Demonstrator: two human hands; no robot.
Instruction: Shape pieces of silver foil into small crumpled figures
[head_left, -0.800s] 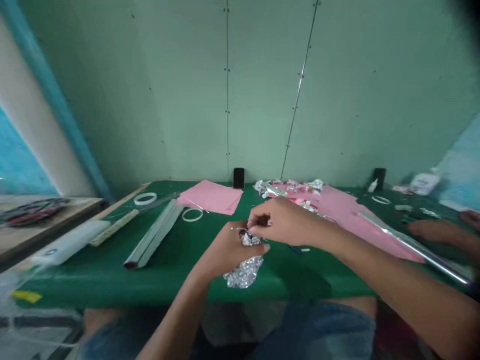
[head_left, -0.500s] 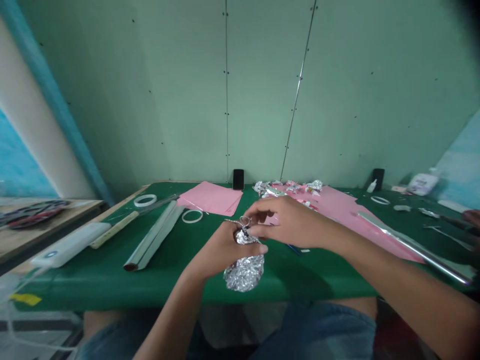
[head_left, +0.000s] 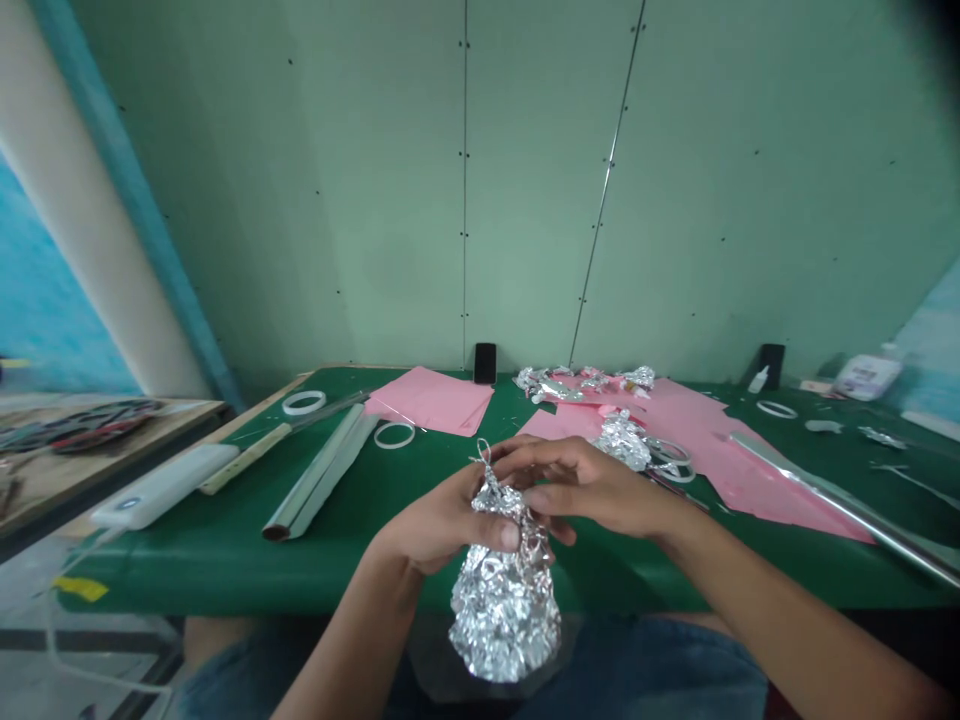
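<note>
Foil bundle [head_left: 504, 620], silver and crinkly, is held by both hands near the front edge of the green desk [head_left: 337, 575]. The left hand [head_left: 446, 520] reaches in from the left, with its thumb lying across the front of the foil. The right hand [head_left: 592, 485] comes from the other side, with its fingers bent and its thumb by the skinny top part. Both are curled in close on the foil, not spread wide. Most of the left fingers are hidden behind it, and so is its back. The left arm [head_left: 352, 620] and right arm [head_left: 757, 590] are cut off at the edge of the view. A thin loop [head_left: 484, 453] pokes up above the thumbs. The fat, round bottom hangs below both hands; I cannot tell if it touches the desk.
</note>
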